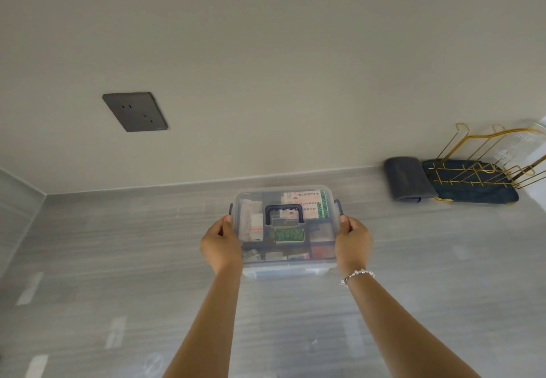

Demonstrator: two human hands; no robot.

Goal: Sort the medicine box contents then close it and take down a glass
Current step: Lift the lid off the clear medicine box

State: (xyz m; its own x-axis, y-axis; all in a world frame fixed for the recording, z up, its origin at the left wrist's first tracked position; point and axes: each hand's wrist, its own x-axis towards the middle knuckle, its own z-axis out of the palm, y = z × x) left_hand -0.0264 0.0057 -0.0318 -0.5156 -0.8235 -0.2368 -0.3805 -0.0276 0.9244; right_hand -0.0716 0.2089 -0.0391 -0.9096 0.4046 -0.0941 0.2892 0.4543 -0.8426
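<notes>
A home kitchen: a grey streaked stone countertop [118,259] meets a plain beige wall [266,52] bearing a dark socket plate [135,111], with a gold wire drying rack [484,159] alongside.

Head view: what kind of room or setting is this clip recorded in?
Most likely a home kitchen counter. A grey countertop runs along a plain wall with a dark power socket, and a gold wire drying rack sits on a dark mat at the right. Both hands hold a clear medicine box.

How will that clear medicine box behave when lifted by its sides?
The medicine box looks like rigid plastic, so probably stiff. Packets fill it, so likely moderately heavy. Smooth walls may slip; left hand and right hand grip opposite sides.
</notes>
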